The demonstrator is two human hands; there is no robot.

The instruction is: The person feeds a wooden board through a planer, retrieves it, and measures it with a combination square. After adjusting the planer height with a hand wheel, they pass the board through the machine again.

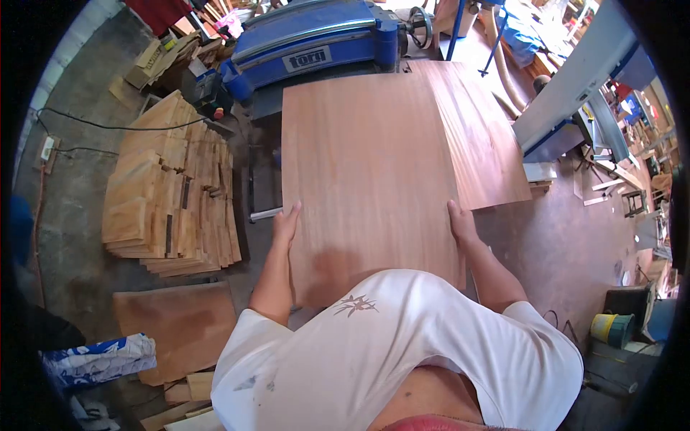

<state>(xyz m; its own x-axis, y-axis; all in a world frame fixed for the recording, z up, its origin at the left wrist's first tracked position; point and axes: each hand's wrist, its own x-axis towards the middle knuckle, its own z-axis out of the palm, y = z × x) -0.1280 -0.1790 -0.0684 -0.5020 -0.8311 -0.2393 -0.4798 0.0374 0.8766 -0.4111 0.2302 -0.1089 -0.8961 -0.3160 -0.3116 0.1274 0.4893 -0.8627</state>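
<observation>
A large flat wooden panel [366, 158] lies level in front of my body, its far end reaching toward the blue machine. My left hand [287, 221] grips its left edge, thumb on top and the fingers mostly hidden at the side and below. On the opposite edge my right hand [462, 221] holds it the same way. The near end of the panel disappears behind my white shirt [402, 337]. Partly covered by this panel, a second wooden panel [489, 144] with stronger grain lies to the right.
A blue machine [316, 43] with a handwheel [420, 27] stands ahead. To the left are stacked boards [172, 194], a black cable [129, 128] and a brown sheet [176, 323] on the floor. A grey upright machine [575, 79] and a bucket [613, 328] are at right.
</observation>
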